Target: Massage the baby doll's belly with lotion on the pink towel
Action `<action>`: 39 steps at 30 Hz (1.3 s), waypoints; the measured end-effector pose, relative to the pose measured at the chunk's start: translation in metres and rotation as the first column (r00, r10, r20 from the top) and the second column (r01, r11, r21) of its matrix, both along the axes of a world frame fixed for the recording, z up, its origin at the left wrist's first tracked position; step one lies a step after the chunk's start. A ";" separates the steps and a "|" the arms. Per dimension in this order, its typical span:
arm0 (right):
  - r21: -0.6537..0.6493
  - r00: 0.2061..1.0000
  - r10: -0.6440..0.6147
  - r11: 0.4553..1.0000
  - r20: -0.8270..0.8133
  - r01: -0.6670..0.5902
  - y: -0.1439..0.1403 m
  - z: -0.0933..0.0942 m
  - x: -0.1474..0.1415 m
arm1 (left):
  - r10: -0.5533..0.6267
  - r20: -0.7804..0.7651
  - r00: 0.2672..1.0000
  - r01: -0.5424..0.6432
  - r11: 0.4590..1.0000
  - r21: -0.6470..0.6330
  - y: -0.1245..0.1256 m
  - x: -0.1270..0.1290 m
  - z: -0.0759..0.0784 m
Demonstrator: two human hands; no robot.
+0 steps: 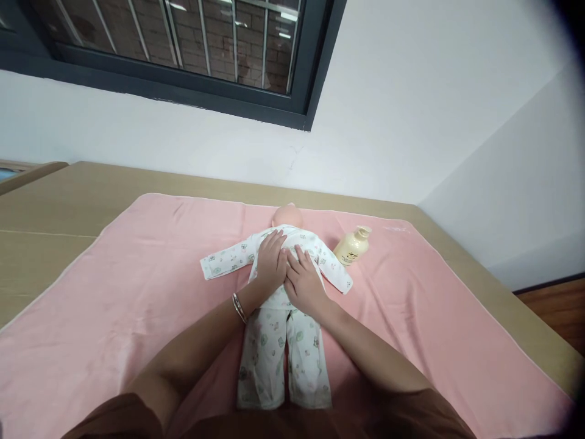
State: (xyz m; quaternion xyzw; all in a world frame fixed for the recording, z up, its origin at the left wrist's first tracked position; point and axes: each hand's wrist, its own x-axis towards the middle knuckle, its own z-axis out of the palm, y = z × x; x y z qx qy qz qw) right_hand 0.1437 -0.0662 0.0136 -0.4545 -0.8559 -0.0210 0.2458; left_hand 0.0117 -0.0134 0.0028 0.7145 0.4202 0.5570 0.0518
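A baby doll (289, 216) lies stretched out with its bald head toward the wall, face not visible. It wears a white printed long-sleeved top (231, 259) and matching trousers (262, 360). My left hand (273, 262) rests flat on the upper torso, fingers extended. Beside it, my right hand (304, 280) lies flat on the torso a little lower, its fingers slightly spread. The two hands meet near the middle of the top and hide part of it. Both sleeves spread outward, and the trouser legs point toward me.
A pink blanket (159, 292) lies under the doll on a wooden table (59, 213). A cream pump bottle (353, 246) leans at a tilt by the doll's right-side sleeve. White wall (365, 122) and a dark-framed barred window (183, 67) stand behind.
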 end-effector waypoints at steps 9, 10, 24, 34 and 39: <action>-0.100 0.982 -0.178 0.980 -0.071 0.170 0.055 0.017 0.010 | 0.027 -0.017 0.999 -0.028 0.999 -0.020 0.002 0.000 -0.001; -0.100 0.969 -0.234 0.969 -0.082 0.226 0.056 0.017 0.010 | 0.045 -0.017 0.999 -0.046 0.998 -0.031 0.003 0.000 -0.001; -0.177 0.933 -0.336 0.934 -0.132 0.311 0.039 0.015 0.000 | 0.119 -0.310 0.943 -0.160 0.981 -0.109 0.006 0.003 0.001; -0.192 0.967 -0.252 0.951 -0.032 0.242 0.047 0.016 0.007 | 0.187 -0.464 0.866 -0.257 0.962 -0.093 -0.010 0.009 0.015; -0.148 0.965 -0.262 0.954 0.017 0.262 0.024 0.019 -0.004 | 0.107 -0.437 0.893 -0.186 0.972 -0.143 0.016 -0.006 0.009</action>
